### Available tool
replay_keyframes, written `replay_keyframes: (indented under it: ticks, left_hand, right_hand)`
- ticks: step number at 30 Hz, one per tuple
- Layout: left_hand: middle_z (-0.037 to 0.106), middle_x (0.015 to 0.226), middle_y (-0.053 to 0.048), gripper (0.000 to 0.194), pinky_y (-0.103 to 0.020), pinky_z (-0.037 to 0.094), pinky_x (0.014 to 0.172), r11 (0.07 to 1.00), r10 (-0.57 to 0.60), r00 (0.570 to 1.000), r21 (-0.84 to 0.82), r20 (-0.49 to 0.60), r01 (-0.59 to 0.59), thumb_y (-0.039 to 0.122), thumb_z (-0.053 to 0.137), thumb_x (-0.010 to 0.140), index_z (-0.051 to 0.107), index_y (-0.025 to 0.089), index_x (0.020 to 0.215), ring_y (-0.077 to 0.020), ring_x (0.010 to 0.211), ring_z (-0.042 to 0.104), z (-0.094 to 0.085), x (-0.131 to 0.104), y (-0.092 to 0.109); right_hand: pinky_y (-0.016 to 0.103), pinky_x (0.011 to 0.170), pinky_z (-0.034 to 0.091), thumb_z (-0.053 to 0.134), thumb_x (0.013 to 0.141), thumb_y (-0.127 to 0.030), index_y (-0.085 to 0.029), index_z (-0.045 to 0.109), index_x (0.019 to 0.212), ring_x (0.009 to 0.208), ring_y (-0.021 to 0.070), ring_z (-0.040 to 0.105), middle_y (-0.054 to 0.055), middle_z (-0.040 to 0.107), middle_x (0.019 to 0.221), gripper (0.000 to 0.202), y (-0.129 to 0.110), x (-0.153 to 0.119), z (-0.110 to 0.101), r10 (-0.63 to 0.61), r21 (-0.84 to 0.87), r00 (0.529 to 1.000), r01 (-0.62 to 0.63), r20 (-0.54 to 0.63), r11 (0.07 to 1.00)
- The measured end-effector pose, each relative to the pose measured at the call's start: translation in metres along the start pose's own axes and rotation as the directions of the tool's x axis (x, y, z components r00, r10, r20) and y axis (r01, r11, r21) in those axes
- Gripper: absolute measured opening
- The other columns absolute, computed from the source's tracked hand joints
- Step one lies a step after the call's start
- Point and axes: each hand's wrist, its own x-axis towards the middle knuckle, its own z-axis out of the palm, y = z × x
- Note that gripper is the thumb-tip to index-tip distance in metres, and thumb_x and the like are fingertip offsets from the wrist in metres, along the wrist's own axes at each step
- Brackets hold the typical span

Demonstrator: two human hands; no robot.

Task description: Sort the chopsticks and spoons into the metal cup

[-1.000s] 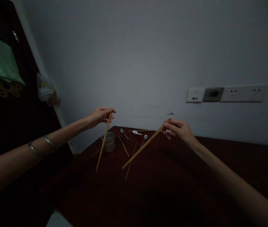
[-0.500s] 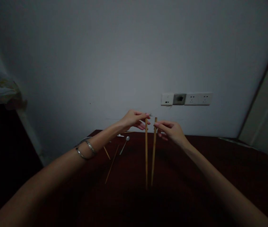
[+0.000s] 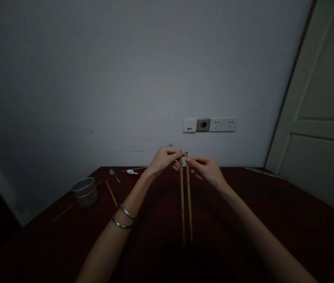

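Observation:
Between finger and thumb, my left hand (image 3: pixel 167 158) pinches the top of a wooden chopstick (image 3: pixel 182 196), which hangs nearly straight down. A second wooden chopstick (image 3: pixel 189 198) hangs close beside it on the right, its top end pinched by my right hand (image 3: pixel 206 169). The two sticks run almost parallel, with a narrow gap between them and their tops at about the same height. Both lower ends are over the dark red table (image 3: pixel 220 220). Two silver bangles (image 3: pixel 123 223) circle my left forearm.
A grey metal pot (image 3: pixel 85 192) stands on the table at the left, beside a loose chopstick (image 3: pixel 65 211). Another chopstick (image 3: pixel 111 193), a metal spoon (image 3: pixel 114 175) and a white spoon (image 3: pixel 131 171) lie nearby. Wall sockets (image 3: pixel 222 125) sit behind; a door (image 3: pixel 322 118) is at right.
My hands have come closer together, narrowing the gap between the two chopsticks' tops. The view has turned right and shifted, so the pot at left now shows beside my left arm.

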Motion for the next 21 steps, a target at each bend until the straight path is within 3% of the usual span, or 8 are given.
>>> replay_keyframes:
  ticks: [6,15,21]
  left_hand:
    - [0.065,0.061,-0.006,0.033,-0.022,0.050,0.046,0.996,0.008,1.000,-0.090,0.026,-0.006,0.042,0.066,0.068,0.065,0.008,0.071,-0.0120,0.049,0.060,0.011,0.001,-0.022]
    - [0.064,0.059,-0.004,0.031,-0.021,0.047,0.046,0.996,-0.021,1.000,-0.091,-0.008,0.020,0.041,0.066,0.066,0.064,0.010,0.064,-0.0106,0.049,0.057,0.005,0.005,-0.040]
    - [0.060,0.054,-0.001,0.031,-0.021,0.046,0.045,0.993,-0.010,0.992,-0.114,-0.126,-0.004,0.042,0.067,0.066,0.063,0.011,0.063,-0.0096,0.046,0.055,-0.006,0.011,-0.049]
  right_hand:
    - [0.016,0.029,0.027,0.065,0.063,-0.048,-0.011,0.066,0.073,0.030,0.0034,0.038,-0.003,0.053,0.045,0.038,0.012,0.006,-0.004,0.022,-0.050,1.000,-0.021,0.014,0.999]
    - [0.016,0.031,0.033,0.064,0.064,-0.049,-0.013,0.066,0.069,0.036,0.0061,0.047,0.000,0.059,0.050,0.037,0.028,0.009,0.004,0.068,-0.068,0.995,-0.064,0.069,0.996]
    - [0.019,0.046,0.048,0.069,0.062,-0.045,-0.014,0.069,0.073,0.056,0.0118,0.062,0.005,0.067,0.064,0.033,0.033,0.008,0.006,0.250,-0.030,0.952,-0.248,0.175,0.968]
